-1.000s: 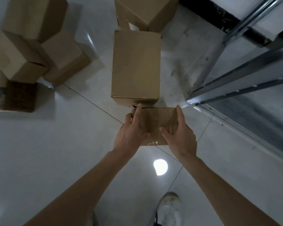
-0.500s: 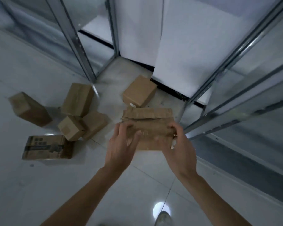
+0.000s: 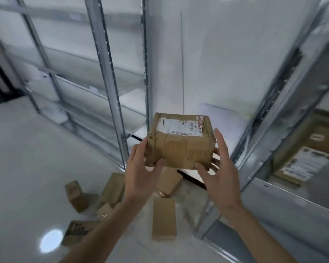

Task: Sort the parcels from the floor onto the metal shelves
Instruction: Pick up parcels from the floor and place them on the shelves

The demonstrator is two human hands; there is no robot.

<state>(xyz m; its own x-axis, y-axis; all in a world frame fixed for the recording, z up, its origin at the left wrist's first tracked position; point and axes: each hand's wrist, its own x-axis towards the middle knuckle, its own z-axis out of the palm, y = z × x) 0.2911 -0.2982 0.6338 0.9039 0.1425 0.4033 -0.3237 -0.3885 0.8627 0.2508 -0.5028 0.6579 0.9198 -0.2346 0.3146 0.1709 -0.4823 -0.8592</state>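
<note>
I hold a small taped cardboard parcel [image 3: 180, 149] in the air in front of me, its white shipping label facing up. My left hand [image 3: 141, 173] grips its lower left corner, thumb on the near face. My right hand [image 3: 219, 173] grips the right side, thumb on the near lower edge and fingers along the side and beneath. Behind the parcel rises a metal shelf unit [image 3: 107, 76] on the left, with bare shelves. Another metal shelf [image 3: 285, 204] lies close on my right. Several more parcels lie on the floor below, among them an upright box [image 3: 163, 219].
A labelled carton [image 3: 310, 149] sits on the right-hand shelf unit. Floor boxes cluster near the left unit's post: a tilted box [image 3: 113, 188], a small box [image 3: 75, 195] and a printed box [image 3: 78, 232]. A white wall panel fills the corner between the units.
Both hands have raised the parcel from the floor to well above it and turned its label upward. My view has tilted up from the floor toward the shelves.
</note>
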